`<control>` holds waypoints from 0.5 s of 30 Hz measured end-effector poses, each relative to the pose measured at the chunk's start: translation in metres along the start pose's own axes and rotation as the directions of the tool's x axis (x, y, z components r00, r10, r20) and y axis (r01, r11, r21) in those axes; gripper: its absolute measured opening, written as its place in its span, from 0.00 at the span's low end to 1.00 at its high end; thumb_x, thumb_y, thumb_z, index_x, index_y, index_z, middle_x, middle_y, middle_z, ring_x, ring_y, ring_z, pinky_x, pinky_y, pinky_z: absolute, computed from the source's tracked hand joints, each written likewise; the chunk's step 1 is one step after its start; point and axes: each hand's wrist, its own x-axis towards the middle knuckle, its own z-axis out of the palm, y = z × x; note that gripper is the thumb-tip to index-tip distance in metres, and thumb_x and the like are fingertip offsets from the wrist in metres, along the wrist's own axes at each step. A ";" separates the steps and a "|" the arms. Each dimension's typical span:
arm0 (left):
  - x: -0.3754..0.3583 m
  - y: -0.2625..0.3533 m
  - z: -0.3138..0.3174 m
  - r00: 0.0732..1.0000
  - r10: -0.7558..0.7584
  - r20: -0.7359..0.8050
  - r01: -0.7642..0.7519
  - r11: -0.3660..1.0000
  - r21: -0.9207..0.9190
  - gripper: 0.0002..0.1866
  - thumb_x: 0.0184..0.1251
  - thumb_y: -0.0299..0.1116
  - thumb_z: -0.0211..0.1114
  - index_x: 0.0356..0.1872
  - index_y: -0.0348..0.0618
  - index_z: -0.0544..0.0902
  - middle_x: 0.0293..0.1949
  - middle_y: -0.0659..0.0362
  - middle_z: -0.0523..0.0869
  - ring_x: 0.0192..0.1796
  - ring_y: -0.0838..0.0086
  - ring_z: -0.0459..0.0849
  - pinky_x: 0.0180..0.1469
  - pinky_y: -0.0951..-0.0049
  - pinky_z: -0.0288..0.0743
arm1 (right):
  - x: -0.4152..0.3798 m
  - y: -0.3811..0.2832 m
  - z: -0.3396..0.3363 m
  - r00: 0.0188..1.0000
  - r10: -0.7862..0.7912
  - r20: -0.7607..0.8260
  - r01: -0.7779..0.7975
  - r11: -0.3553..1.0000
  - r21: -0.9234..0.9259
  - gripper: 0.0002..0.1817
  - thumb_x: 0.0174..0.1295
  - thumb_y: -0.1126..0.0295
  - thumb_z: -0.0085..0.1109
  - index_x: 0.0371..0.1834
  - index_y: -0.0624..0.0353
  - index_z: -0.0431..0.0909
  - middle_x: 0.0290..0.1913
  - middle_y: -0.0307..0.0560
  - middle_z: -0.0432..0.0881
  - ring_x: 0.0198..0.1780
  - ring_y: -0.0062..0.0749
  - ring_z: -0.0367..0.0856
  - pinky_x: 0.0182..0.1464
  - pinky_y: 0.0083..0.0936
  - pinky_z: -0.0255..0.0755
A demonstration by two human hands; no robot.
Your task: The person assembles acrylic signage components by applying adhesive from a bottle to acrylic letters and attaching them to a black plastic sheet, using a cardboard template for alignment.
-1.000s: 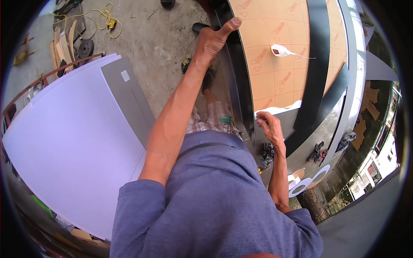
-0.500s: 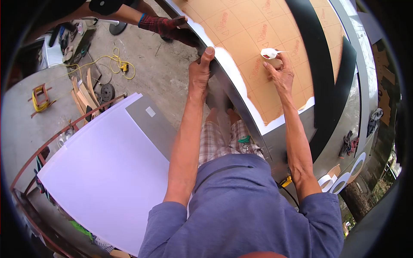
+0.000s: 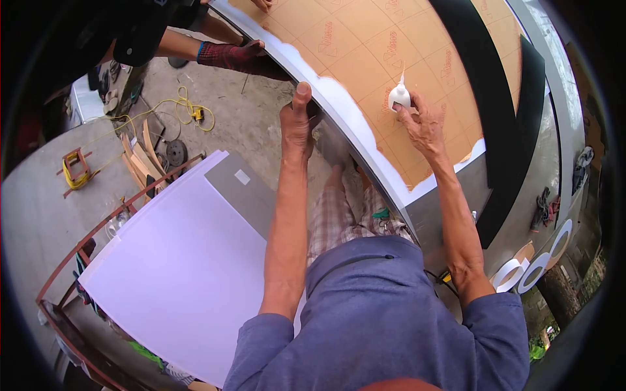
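the left hand [image 3: 297, 124] is gripping the panel edge [image 3: 339, 111], fingers clamped on it, while the right hand [image 3: 424, 127] is pinching a white glue bottle [image 3: 399, 96] against the brown sheet [image 3: 352, 52].

Both arms were stretched forward from blue short sleeves, elbows nearly straight. The left hand [image 3: 297, 124] gripped the near edge of the surface, thumb raised on top, fingers curled under and hidden. The right hand [image 3: 424, 127] lay further in, fingers pinched closed, wrist bent slightly leftward.
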 end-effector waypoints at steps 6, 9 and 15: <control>0.003 0.003 0.001 1.000 0.028 -0.005 -0.028 0.998 0.051 0.55 0.50 0.80 0.65 0.64 0.36 0.75 0.57 0.48 0.83 0.60 0.59 0.82 0.61 0.54 0.76 | -0.018 -0.019 0.005 0.998 -0.012 0.060 0.020 0.992 -0.124 0.17 0.65 0.71 0.63 0.56 0.63 0.79 0.44 0.53 0.84 0.39 0.37 0.85 0.37 0.28 0.82; -0.003 0.007 0.006 1.000 0.010 0.005 -0.011 0.998 0.056 0.56 0.50 0.80 0.65 0.66 0.38 0.73 0.58 0.48 0.83 0.60 0.59 0.82 0.61 0.54 0.76 | -0.024 -0.022 0.006 0.995 -0.092 0.048 0.100 0.976 -0.195 0.18 0.64 0.71 0.64 0.57 0.63 0.79 0.45 0.54 0.85 0.39 0.38 0.85 0.39 0.29 0.80; -0.003 0.008 0.006 1.000 0.022 0.006 -0.022 0.999 0.041 0.54 0.51 0.79 0.65 0.67 0.43 0.72 0.57 0.52 0.82 0.60 0.61 0.82 0.60 0.54 0.77 | -0.015 -0.043 0.009 0.997 -0.027 0.077 0.041 0.983 -0.181 0.18 0.65 0.70 0.64 0.57 0.63 0.80 0.43 0.54 0.84 0.42 0.40 0.84 0.47 0.32 0.77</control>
